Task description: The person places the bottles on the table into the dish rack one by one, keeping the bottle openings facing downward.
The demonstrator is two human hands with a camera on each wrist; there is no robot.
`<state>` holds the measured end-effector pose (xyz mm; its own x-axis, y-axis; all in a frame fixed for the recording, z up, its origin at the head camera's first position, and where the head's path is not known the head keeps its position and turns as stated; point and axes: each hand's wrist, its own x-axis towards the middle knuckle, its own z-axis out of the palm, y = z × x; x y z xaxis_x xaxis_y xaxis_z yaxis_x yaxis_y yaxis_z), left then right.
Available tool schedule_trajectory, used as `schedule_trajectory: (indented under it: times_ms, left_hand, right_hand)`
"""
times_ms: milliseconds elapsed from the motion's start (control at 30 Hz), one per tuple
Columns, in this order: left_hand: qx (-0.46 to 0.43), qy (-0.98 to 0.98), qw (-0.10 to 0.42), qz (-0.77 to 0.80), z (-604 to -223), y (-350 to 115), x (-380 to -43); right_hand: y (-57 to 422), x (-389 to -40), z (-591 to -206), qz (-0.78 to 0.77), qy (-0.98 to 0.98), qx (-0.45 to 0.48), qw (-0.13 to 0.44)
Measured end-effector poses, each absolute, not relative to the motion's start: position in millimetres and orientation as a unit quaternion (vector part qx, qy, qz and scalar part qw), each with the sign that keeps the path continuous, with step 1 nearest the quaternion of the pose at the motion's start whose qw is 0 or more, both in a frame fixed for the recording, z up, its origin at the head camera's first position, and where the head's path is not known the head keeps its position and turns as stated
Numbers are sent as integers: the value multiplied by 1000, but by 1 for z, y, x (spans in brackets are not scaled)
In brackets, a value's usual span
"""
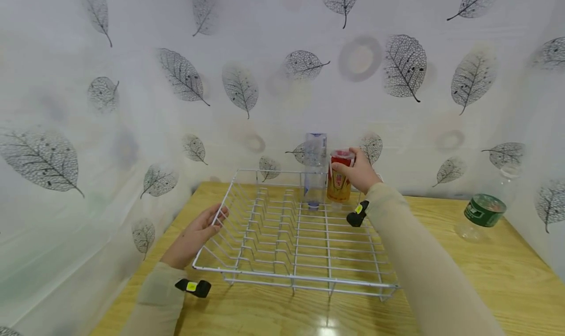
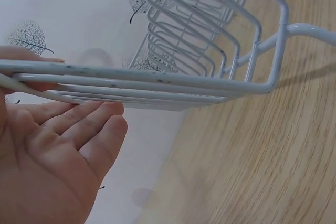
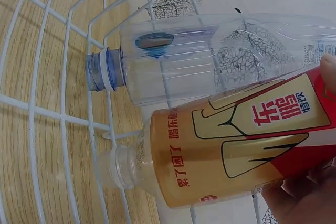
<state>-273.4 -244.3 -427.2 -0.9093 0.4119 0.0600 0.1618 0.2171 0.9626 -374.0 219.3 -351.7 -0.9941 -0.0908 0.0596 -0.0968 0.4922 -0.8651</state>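
My left hand (image 1: 196, 235) holds the left side of a white wire dish rack (image 1: 309, 277). In the left wrist view the thumb lies on one side of its wires and the fingers (image 2: 100, 129) reach along the other. My right hand (image 1: 364, 171) grips a plastic bottle with a red and gold label (image 1: 339, 181), neck down, near its base. That bottle's neck (image 3: 121, 166) is at the rack's wires. Close beside it a clear bottle with a blue-tinted neck (image 1: 315, 169) stands upside down at the back of the rack.
A clear bottle with a green label (image 1: 484, 210) stands on the wooden table (image 1: 441, 257) to the right. Behind the table hangs a white curtain (image 1: 282, 95) with a leaf print, which also runs along the left side.
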Motion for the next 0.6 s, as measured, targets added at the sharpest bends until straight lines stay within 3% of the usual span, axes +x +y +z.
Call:
schedule_trajectory:
  times_ms: [600]
  left_hand:
    - [183,769,99,604,-427,-245,-271]
  right_hand:
    - [225,-373,-342,394,-918,34,-26]
